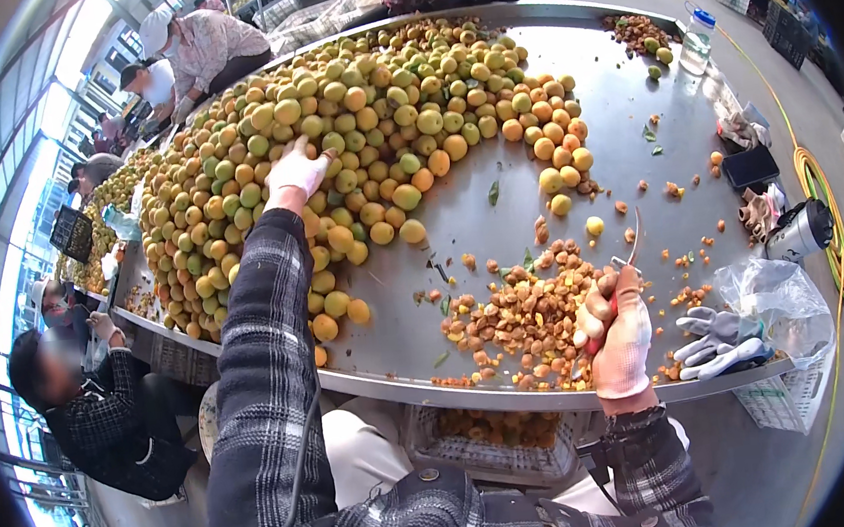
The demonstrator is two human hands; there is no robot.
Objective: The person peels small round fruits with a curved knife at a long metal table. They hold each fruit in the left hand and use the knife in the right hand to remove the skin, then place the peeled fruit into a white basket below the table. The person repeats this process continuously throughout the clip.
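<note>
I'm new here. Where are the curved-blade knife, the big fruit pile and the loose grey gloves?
Curved-blade knife (pixel 637 241): head view, on the metal blade.
Fruit pile (pixel 392 124): head view, on fruit near its middle.
Grey gloves (pixel 716 342): head view, on the heap's middle.

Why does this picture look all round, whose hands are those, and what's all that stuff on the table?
There's no robot: the hands belong to a person wearing a camera on their head. Its wide fisheye lens looks down and bends straight edges. On the metal table lie a big pile of apricot-like fruits and a heap of brownish-orange pieces. The left hand touches the pile. The right hand holds a red-handled tool with a curved metal blade.
</note>
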